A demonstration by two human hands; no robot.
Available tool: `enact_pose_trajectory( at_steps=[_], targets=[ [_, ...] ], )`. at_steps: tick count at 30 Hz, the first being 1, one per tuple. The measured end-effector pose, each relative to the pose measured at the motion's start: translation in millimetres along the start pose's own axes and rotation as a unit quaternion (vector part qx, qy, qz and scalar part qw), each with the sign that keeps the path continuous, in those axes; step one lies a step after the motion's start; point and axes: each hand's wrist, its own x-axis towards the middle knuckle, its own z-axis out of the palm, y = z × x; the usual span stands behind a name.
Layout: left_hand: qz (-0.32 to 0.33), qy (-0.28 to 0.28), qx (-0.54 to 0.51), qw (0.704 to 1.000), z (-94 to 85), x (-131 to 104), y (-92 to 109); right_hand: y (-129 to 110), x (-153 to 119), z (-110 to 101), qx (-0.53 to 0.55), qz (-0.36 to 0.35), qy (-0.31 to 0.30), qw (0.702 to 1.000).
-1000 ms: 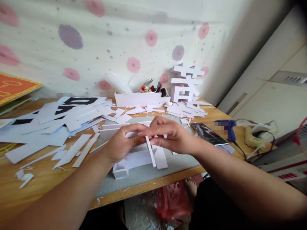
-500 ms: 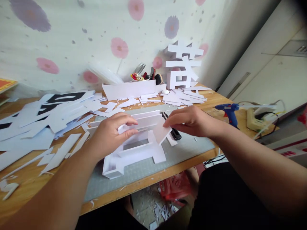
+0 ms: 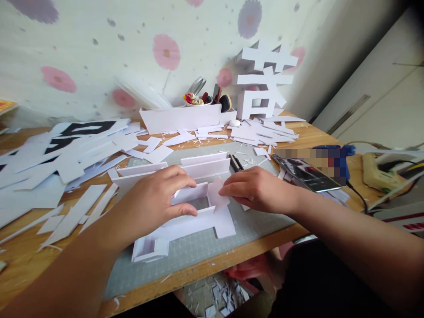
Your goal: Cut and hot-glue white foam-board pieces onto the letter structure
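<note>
A white foam-board piece [image 3: 195,221] with glued side walls lies on the grey cutting mat [image 3: 198,247]. My left hand [image 3: 155,201] rests on it, fingers curled over an upright inner wall. My right hand [image 3: 255,190] pinches a small white strip [image 3: 217,194] at the piece's right side, pressing it against the wall. Long white foam-board strips [image 3: 185,165] lie just behind the piece on the mat.
Heaps of white paper offcuts [image 3: 66,159] cover the wooden table on the left and back. A white tray with scissors and pens [image 3: 185,117] and a standing white foam character [image 3: 265,79] are at the back. A phone [image 3: 306,172], blue glue gun [image 3: 341,157] and power strip [image 3: 377,172] lie right.
Both hands lowered the foam-board piece flat onto the mat. My right hand shifted left with the small strip to the piece's wall. The view tilted down and nearer.
</note>
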Motion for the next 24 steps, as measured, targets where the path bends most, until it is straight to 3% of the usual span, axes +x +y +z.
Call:
enact_pose_trajectory(
  at_steps=[13, 24],
  targets=[
    [-0.018, -0.015, -0.008, 1.000, 0.0, 0.5, -0.4, -6.0, 10.0, 7.2, 0.016, 0.021, 0.010, 1.000],
    [-0.022, -0.012, -0.029, 0.999, 0.8, 3.9, -2.9, -6.5, 8.1, 12.9, 0.145, 0.082, 0.050, 0.985]
  ],
)
